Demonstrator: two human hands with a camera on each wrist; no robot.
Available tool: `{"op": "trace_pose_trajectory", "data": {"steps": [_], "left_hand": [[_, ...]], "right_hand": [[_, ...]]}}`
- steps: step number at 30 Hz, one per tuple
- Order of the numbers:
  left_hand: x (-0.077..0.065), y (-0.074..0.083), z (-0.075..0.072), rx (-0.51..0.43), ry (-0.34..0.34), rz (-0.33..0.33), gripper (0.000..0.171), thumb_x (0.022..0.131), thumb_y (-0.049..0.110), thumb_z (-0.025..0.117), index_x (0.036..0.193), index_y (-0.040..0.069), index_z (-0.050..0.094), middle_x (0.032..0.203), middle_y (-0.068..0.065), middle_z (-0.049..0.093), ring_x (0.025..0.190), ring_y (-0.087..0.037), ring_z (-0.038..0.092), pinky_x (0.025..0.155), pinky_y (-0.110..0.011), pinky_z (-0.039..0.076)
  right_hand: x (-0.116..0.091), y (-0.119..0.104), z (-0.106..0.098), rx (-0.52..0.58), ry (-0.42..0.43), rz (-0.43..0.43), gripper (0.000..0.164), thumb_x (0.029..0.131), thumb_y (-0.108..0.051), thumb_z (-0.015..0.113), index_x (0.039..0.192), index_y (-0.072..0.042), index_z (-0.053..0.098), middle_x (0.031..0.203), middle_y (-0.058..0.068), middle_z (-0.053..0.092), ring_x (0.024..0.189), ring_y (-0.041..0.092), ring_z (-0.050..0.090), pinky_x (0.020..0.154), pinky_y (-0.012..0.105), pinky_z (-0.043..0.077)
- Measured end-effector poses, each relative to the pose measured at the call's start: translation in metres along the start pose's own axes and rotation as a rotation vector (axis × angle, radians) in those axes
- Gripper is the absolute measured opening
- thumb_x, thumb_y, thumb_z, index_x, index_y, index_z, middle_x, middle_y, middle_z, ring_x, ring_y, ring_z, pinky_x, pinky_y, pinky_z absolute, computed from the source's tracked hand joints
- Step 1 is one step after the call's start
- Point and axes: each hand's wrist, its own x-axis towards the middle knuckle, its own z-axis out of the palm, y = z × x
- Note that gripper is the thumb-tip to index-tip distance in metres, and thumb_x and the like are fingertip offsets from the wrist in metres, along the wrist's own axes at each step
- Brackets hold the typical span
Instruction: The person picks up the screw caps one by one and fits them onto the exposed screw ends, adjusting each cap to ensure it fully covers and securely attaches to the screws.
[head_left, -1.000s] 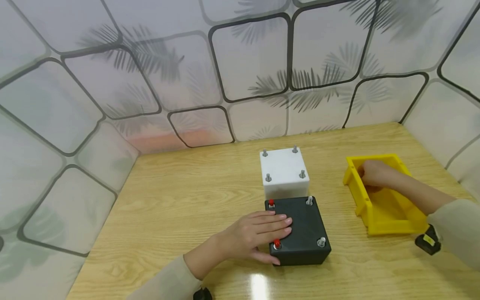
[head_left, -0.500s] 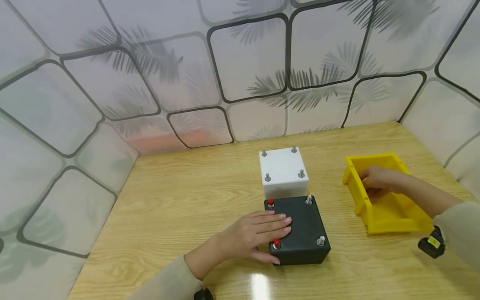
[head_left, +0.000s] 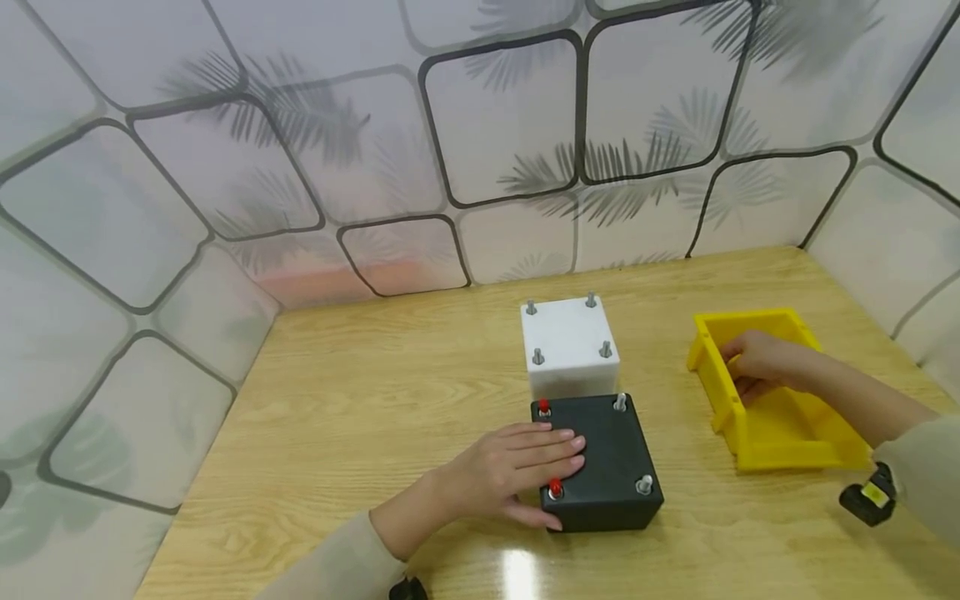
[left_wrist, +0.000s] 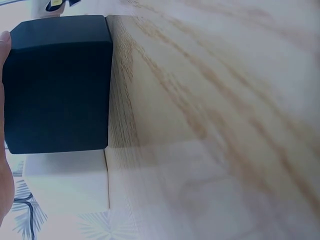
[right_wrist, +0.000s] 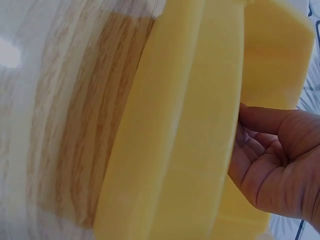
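My left hand [head_left: 498, 471] lies flat across the left part of a black box [head_left: 615, 450], fingers straight on its top and thumb down at the near side. Of the metal posts at the box's top corners, the two on the left wear red caps [head_left: 556, 488] and the two on the right are bare. On the right, my right hand [head_left: 772, 362] reaches down into a yellow bin [head_left: 787, 457]. In the right wrist view the bin's wall [right_wrist: 200, 120] hides the fingertips of that hand [right_wrist: 285, 165], so I cannot tell what they hold.
Directly behind the black box stands a white box [head_left: 567, 333] with bare metal posts at its top corners. Both boxes and the bin are on a wood-grain table [head_left: 360, 375]. Patterned fabric walls [head_left: 502, 117] enclose the back and sides.
Inside the bin my right hand has shifted a little to the right, and its fingers show more than before. The left hand and both boxes have stayed put.
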Motion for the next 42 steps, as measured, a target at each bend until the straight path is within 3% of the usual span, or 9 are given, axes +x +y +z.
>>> {"op": "trace_pose_trajectory", "data": {"steps": [6, 13, 22, 30, 42], "left_hand": [[0.0, 0.002, 0.001, 0.006, 0.001, 0.0, 0.073, 0.077, 0.057, 0.07, 0.121, -0.001, 0.063, 0.128, -0.015, 0.06, 0.122, -0.025, 0.055, 0.108, -0.037, 0.038], [-0.001, 0.001, 0.001, 0.007, 0.001, 0.005, 0.073, 0.078, 0.057, 0.069, 0.121, -0.002, 0.062, 0.128, -0.016, 0.06, 0.122, -0.026, 0.055, 0.108, -0.037, 0.038], [-0.001, 0.001, 0.002, 0.009, 0.001, 0.01, 0.073, 0.079, 0.057, 0.068, 0.121, -0.002, 0.062, 0.128, -0.016, 0.06, 0.121, -0.026, 0.055, 0.108, -0.038, 0.039], [0.0, 0.0, 0.001, 0.006, -0.004, 0.004, 0.073, 0.078, 0.057, 0.069, 0.121, -0.002, 0.062, 0.128, -0.016, 0.059, 0.122, -0.026, 0.054, 0.108, -0.038, 0.038], [0.0, 0.0, 0.001, 0.006, 0.002, 0.009, 0.073, 0.078, 0.056, 0.069, 0.12, -0.002, 0.062, 0.128, -0.016, 0.06, 0.121, -0.027, 0.055, 0.108, -0.038, 0.039]], "right_hand": [[-0.007, 0.001, 0.002, 0.013, 0.019, -0.02, 0.025, 0.089, 0.002, 0.046, 0.108, 0.015, 0.056, 0.076, 0.004, 0.066, 0.068, 0.017, 0.065, 0.065, 0.034, 0.059], [-0.008, 0.002, 0.0, 0.053, 0.059, -0.009, 0.032, 0.091, -0.004, 0.052, 0.115, 0.018, 0.051, 0.074, 0.004, 0.068, 0.066, 0.016, 0.067, 0.066, 0.034, 0.059], [-0.015, -0.002, -0.001, 0.001, 0.105, -0.031, 0.037, 0.091, -0.004, 0.051, 0.118, 0.02, 0.048, 0.075, 0.002, 0.067, 0.066, 0.016, 0.067, 0.067, 0.034, 0.059], [-0.025, -0.003, -0.002, 0.044, 0.097, -0.041, 0.032, 0.095, -0.008, 0.051, 0.115, 0.017, 0.052, 0.078, 0.003, 0.068, 0.07, 0.016, 0.068, 0.07, 0.035, 0.059], [-0.041, -0.009, 0.0, 0.061, 0.123, -0.064, 0.038, 0.096, -0.014, 0.055, 0.119, 0.016, 0.049, 0.083, 0.005, 0.069, 0.072, 0.016, 0.068, 0.072, 0.034, 0.059]]}}
